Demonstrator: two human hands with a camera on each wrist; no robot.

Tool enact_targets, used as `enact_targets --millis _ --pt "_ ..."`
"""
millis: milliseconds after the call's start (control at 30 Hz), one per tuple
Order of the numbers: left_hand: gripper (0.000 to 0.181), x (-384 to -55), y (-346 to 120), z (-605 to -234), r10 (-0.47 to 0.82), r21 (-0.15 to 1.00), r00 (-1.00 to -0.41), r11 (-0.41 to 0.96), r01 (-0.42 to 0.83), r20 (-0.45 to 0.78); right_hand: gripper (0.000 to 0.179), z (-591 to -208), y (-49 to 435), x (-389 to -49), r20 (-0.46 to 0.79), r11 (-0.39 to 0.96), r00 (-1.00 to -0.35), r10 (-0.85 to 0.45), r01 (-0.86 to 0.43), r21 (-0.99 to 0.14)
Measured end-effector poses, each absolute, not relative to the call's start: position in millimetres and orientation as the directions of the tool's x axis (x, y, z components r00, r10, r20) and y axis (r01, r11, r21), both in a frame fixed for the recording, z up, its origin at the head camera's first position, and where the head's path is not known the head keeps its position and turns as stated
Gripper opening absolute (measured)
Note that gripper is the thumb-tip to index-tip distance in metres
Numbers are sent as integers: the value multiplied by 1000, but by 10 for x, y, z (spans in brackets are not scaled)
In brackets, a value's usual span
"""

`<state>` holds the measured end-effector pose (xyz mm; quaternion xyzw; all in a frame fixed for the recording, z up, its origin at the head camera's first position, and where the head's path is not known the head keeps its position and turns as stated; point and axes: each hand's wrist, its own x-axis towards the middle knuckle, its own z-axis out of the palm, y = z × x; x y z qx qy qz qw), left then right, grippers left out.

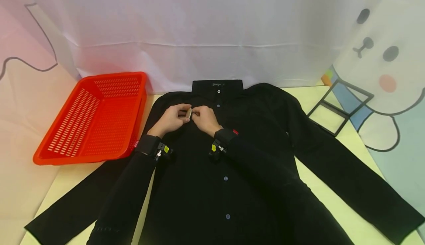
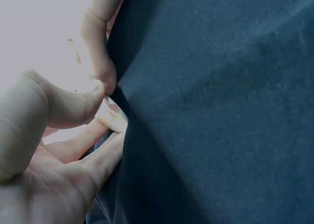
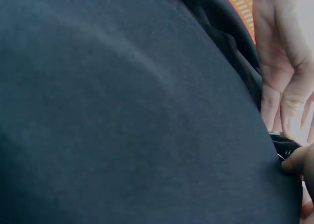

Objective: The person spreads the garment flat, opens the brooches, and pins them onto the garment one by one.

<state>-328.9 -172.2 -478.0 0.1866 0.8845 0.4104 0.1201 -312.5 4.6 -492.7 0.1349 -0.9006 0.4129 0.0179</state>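
Observation:
A black button-up shirt (image 1: 212,152) lies spread flat, collar away from me. Over its upper left chest, my left hand (image 1: 170,119) pinches a small round badge (image 1: 189,113) on edge between thumb and fingers. Part of a reddish drawing shows on the pale face of the badge (image 2: 114,113) in the left wrist view. Close against it, the curled fingers of my right hand (image 1: 206,120) pinch the black cloth at the badge's edge. That cloth is drawn up into a fold beside the fingers. The back of the badge is mostly hidden.
A red plastic basket (image 1: 141,101) stands at the left, close to the shirt's shoulder and overlapping its sleeve. At the right, a dark open frame (image 1: 346,115) stands beyond the other sleeve. A white curtain (image 1: 212,23) hangs behind the pale yellow table (image 1: 307,171).

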Motion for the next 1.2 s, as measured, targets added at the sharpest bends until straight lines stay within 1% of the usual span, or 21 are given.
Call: enact_targets --millis 100,333,467,700,900,1200 --pt "54 -3287 -1723 -4780 425 770 -903 594 233 -55 25 -4944 65 -3132 147 611 -957 -250 -274 -743" --pt "53 -3281 -1736 -4785 414 766 -909 598 237 -41 37 -4926 137 -3201 105 607 -938 -330 -296 -738" --pt "53 -3281 -1745 -4792 412 777 -910 588 225 -47 30 -4929 158 -3256 99 610 -931 -351 -308 -730" --pt "54 -3275 -1749 -4801 435 792 -899 566 227 -53 21 -4951 150 -3302 93 605 -939 -332 -287 -743" --pt "56 -3266 -1779 -4821 458 813 -888 529 243 -32 18 -4929 164 -3296 57 604 -936 -347 -270 -750" --pt "52 -3264 -1787 -4854 426 801 -905 538 263 10 17 -4923 154 -3301 39 621 -928 -370 -278 -733"
